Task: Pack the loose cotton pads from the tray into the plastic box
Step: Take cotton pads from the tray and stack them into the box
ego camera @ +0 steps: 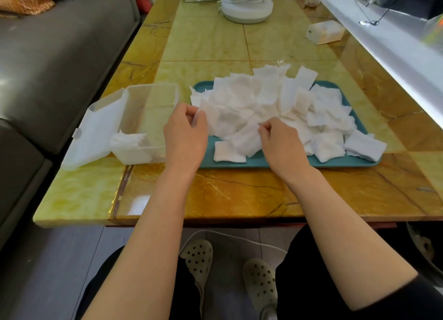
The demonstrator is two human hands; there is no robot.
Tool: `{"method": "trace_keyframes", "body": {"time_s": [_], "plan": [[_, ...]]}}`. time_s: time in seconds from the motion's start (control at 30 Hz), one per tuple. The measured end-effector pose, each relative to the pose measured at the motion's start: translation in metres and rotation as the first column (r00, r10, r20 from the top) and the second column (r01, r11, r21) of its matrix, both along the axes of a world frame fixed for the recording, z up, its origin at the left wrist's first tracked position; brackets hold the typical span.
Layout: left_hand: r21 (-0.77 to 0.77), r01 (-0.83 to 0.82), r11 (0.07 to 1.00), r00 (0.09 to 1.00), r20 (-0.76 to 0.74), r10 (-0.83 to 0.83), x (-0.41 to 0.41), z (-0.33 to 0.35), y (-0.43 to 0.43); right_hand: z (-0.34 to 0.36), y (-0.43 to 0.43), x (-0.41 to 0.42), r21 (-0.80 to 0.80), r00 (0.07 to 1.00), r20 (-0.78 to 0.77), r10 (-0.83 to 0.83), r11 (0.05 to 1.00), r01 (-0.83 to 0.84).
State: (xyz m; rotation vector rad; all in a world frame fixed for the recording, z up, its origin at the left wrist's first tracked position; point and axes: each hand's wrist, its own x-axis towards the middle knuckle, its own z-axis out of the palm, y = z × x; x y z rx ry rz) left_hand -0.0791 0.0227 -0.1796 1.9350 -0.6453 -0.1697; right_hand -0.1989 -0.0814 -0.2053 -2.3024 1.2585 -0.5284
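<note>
White pads (pixel 263 99) lie heaped on the teal tray (pixel 263 163) on the desk (pixel 215 195), some spilling over its far and right rims. The left hand (pixel 185 130) pinches a pad (pixel 208 118) at the heap's left edge, grip clamped. The right hand (pixel 280 140) curls its fingers at the heap's front. Its grip seems clamped on another pad, though the fingertips are hidden. The clear box (pixel 153 104) sits just left of the tray, lid (pixel 96 132) open, with a few pads in its near corner.
</note>
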Motion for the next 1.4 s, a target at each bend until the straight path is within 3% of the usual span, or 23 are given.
{"method": "trace_keyframes", "body": {"time_s": [0.23,0.33,0.5,0.63,0.7,0.83,0.93,1.0,1.07,1.17,1.3,1.33,1.4], "plan": [[0.01,0.096,0.995,0.995,0.009,-0.096,-0.004,-0.001,0.002,0.005,0.006,0.0,0.214,0.991,0.011,0.137,0.967,-0.136],[0.005,0.114,0.994,0.993,0.013,-0.114,-0.004,-0.002,0.002,0.005,0.005,-0.001,0.129,0.982,0.02,0.188,0.973,-0.189],[0.051,0.064,0.997,0.987,0.141,-0.071,-0.001,-0.005,0.003,0.01,0.005,0.002,-0.003,0.95,0.273,0.151,0.988,-0.156],[0.077,0.037,0.996,0.989,0.14,-0.048,0.002,-0.008,0.001,0.002,-0.003,-0.001,-0.131,0.996,0.023,0.087,0.988,-0.083],[0.075,0.035,0.997,0.991,0.124,-0.044,0.001,-0.009,0.0,0.004,-0.003,-0.002,-0.157,0.995,0.073,0.069,0.986,-0.057],[0.105,0.052,0.993,0.994,0.095,-0.062,-0.001,-0.013,-0.001,0.01,0.005,0.002,0.108,0.922,0.384,0.045,0.99,-0.093],[0.123,0.084,0.989,0.995,0.046,-0.09,-0.004,-0.016,-0.004,0.012,0.007,0.004,0.274,0.9,0.436,-0.008,0.954,-0.124],[0.111,0.105,0.988,0.994,0.002,-0.106,-0.004,-0.017,-0.006,0.01,0.007,0.005,0.348,0.923,0.384,-0.014,0.928,-0.131],[0.085,0.124,0.989,0.991,-0.058,-0.119,-0.005,-0.018,-0.008,0.006,0.005,0.004,0.346,0.945,0.326,0.008,0.93,-0.128],[0.055,0.137,0.989,0.982,-0.139,-0.128,-0.008,-0.016,-0.008,0.003,0.005,0.002,0.203,0.969,0.243,0.046,0.974,-0.098],[0.064,0.115,0.991,0.99,-0.089,-0.109,-0.007,-0.017,-0.008,0.004,0.001,-0.002,0.018,0.973,0.228,0.042,0.999,-0.047],[0.08,0.112,0.99,0.993,-0.043,-0.109,-0.007,-0.017,-0.007,0.005,0.0,-0.002,0.044,0.963,0.267,0.024,0.998,-0.037],[0.1,0.117,0.988,0.993,0.006,-0.118,-0.008,-0.016,-0.007,0.01,0.001,0.0,0.289,0.903,0.428,-0.031,0.952,-0.104]]}}
